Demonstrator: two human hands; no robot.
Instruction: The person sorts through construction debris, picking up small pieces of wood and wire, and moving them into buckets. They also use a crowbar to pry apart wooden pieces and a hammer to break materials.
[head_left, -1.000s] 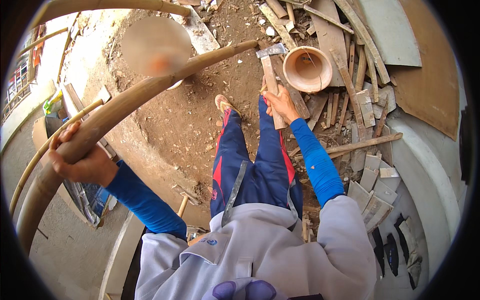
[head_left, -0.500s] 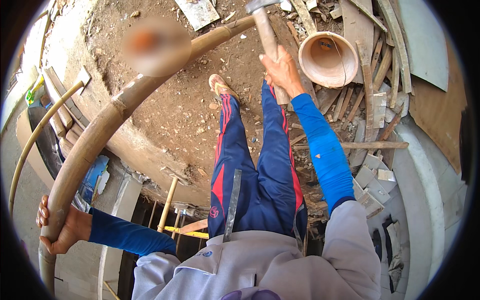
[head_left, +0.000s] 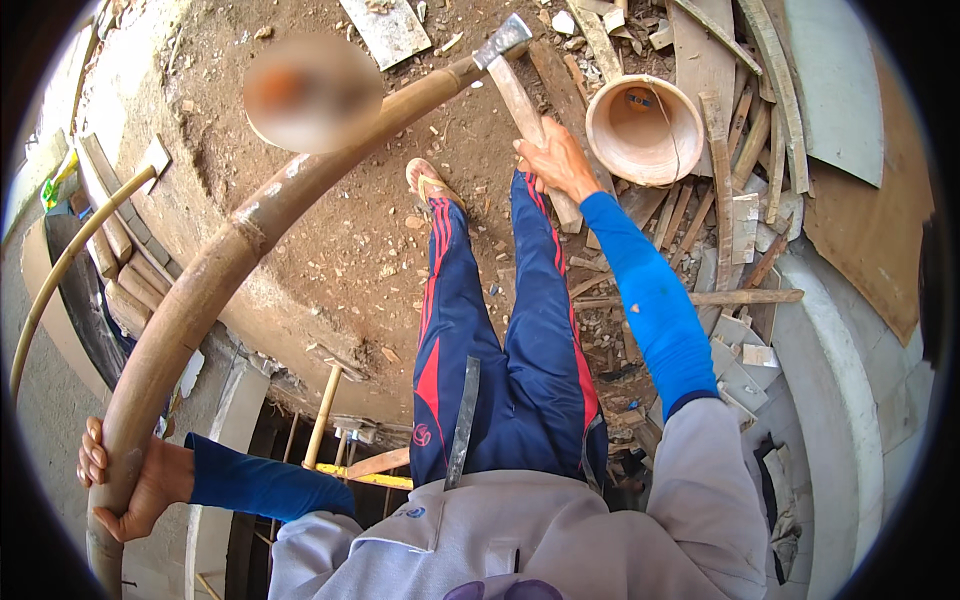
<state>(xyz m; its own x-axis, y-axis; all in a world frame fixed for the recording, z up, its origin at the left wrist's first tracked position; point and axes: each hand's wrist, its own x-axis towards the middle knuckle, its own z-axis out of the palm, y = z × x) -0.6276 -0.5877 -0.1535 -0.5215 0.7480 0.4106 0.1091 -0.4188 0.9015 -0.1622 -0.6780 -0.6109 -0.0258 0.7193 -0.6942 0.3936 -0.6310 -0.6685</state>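
A: What on the left?

B: A thick, tan-brown bamboo pole (head_left: pixel 245 225), ringed at the nodes, pale-scuffed near the middle. Curving from the lower left up to the top centre.

A: And at the top centre?

B: A hatchet-like tool (head_left: pixel 519 105) with a grey metal head (head_left: pixel 502 42) and a straight, pale wooden handle. Slanting down to the right, head uppermost, overlapping the pole's upper end. Touching or just above? Impossible to tell.

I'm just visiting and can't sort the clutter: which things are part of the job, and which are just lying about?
In use:
bamboo pole, in the left hand
wooden-handled tool, in the right hand

Seemingly lying about:
bucket
wood scraps
pale sheet
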